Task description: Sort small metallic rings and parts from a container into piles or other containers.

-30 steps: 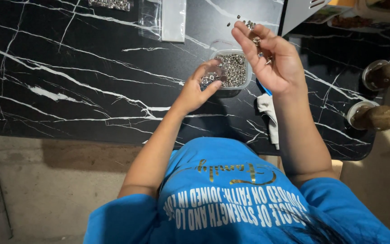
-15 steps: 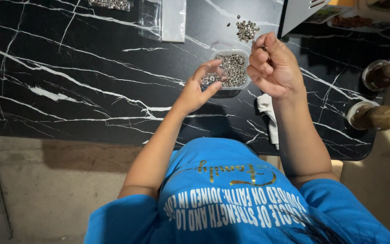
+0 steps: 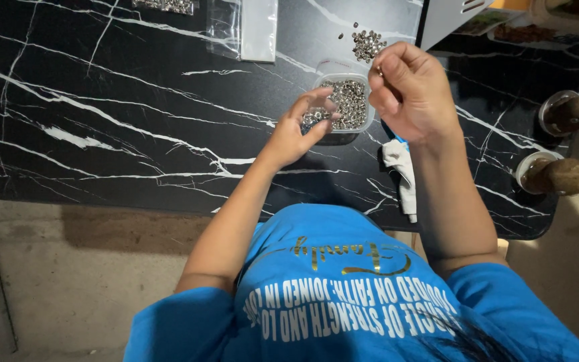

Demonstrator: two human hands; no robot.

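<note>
**Small metal pieces sorted by hand**

The left hand [image 3: 301, 127] pinches a few small silver pieces at the near left edge of a clear tub [image 3: 346, 102], fingers curled, likely for easy picking. The right hand [image 3: 410, 90], loosely closed, holds one tiny piece at its fingertips above the tub's right side. A loose pile [image 3: 368, 43] lies just beyond on the black marble table [image 3: 115, 114]; a white cloth [image 3: 400, 167] sits nearer.
</note>
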